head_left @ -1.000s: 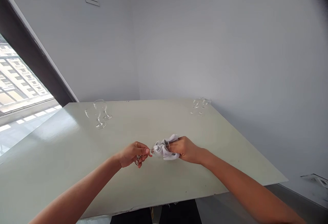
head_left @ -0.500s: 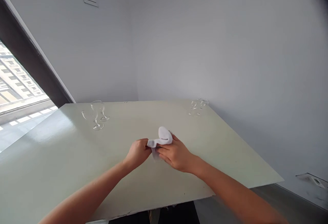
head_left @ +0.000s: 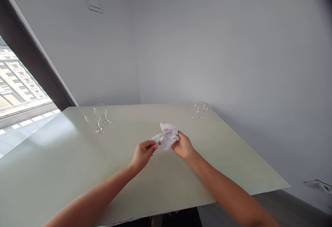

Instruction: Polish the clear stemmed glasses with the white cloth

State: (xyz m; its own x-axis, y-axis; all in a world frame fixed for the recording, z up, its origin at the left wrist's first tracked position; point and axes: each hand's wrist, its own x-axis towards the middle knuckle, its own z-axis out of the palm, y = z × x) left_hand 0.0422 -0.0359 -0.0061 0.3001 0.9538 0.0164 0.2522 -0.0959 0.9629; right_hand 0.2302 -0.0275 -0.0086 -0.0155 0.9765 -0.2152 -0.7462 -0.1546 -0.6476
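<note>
My left hand (head_left: 144, 154) has thumb and forefinger pinched together at the left end of a white cloth (head_left: 168, 127); I can't tell whether they grip only the fabric or part of the glass as well. My right hand (head_left: 183, 146) is clamped on the cloth's right side, thumb above and fingers curled underneath. My hands are apart, with the bundle bridging the gap between them. Nestled in the cloth's folds is a clear glass (head_left: 167, 140), tipped on its side, nearer my right fingers than my left; its outline is hard to follow against the fabric. I hold both out in front of me, over the middle of the pale, glossy table (head_left: 220, 157).

Beyond my left hand, well apart from it, two stemmed glasses stand upright: a nearer goblet (head_left: 100, 129) and, just behind it, a farther goblet (head_left: 107, 121). Past my right hand, near the table's far right corner, a couple of small glasses (head_left: 197, 107) stand close together, too faint to make out fully. Around the table rise plain grey walls (head_left: 220, 47), with a light switch (head_left: 93, 1) up on the left and a bright window (head_left: 18, 78) beside its dark frame (head_left: 28, 43).
</note>
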